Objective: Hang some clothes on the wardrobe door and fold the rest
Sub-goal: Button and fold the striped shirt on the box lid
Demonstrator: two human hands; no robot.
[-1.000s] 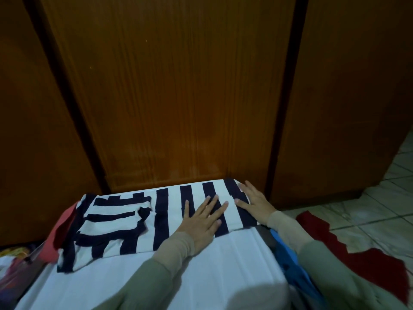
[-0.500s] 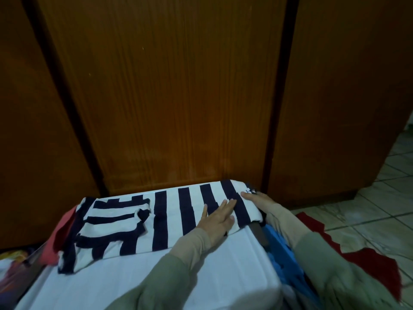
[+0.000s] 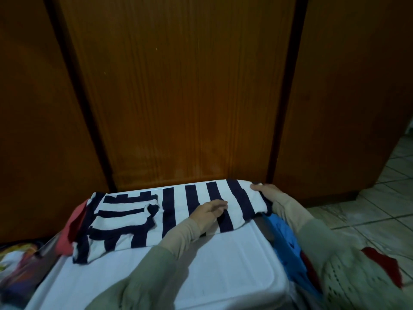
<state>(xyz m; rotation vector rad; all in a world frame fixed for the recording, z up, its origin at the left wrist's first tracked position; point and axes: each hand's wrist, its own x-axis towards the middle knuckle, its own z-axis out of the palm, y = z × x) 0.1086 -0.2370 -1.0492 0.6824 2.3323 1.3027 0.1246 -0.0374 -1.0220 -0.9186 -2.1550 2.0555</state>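
Head view: left hand (image 3: 206, 214) presses striped shirt (image 3: 156, 218), fingers together; right hand (image 3: 264, 191) fingers' grip is hidden.

You are looking at a wardrobe door (image 3: 178, 97) of brown wood, its vertical grain showing under a faint satin sheen. The striped shirt (image 3: 169, 211) is lying as soft matt knit cloth, white with navy bands. It is resting on a white lid (image 3: 212, 265) that is looking like smooth moulded plastic, slightly glossy. Your sleeves (image 3: 335, 260) are showing a pale open-knit weave over plainer beige cuffs. Blue cloth (image 3: 283, 240) and red cloth (image 3: 384, 262) are lying matt beside you. The floor tiles (image 3: 368, 209) are giving off a dull ceramic gloss.
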